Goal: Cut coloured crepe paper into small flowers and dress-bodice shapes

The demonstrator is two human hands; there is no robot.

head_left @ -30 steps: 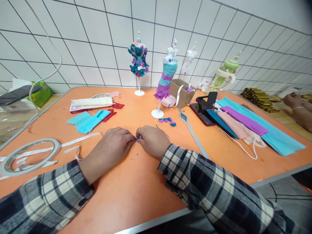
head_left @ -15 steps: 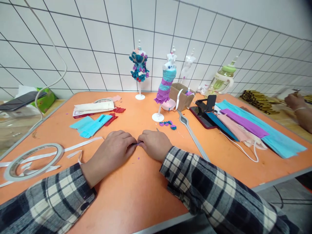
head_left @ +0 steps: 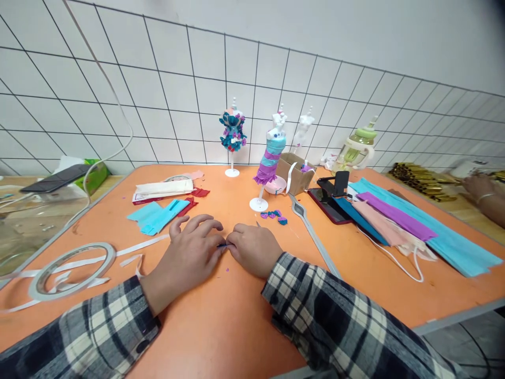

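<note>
My left hand [head_left: 188, 259] and my right hand [head_left: 254, 250] meet over the table, fingertips almost touching. Both pinch a tiny dark blue piece of crepe paper [head_left: 222, 245], mostly hidden by the fingers. The other fingers of the left hand are raised and loosely bent; those of the right are curled in. A thin grey pointed tip [head_left: 258, 225] shows just beyond the right hand. Beyond it lie several small purple-and-teal paper bits [head_left: 274, 215]. Behind them stands a small white dress form [head_left: 272, 150] wrapped in light blue and purple crepe paper.
A tape roll [head_left: 37, 287] with white strips lies left, light blue paper [head_left: 165, 216] further back. Another decorated dress form [head_left: 232, 131], a cardboard box [head_left: 295, 181] and a green-lidded bottle [head_left: 363, 142] stand behind. Phone [head_left: 329, 205] and coloured paper sheets [head_left: 398, 213] lie right. Another person's hand [head_left: 479, 187] is far right.
The view has tilted up, so everything sits lower. The left hand's outer fingers have lifted and spread, while both hands keep pinching the small paper piece.
</note>
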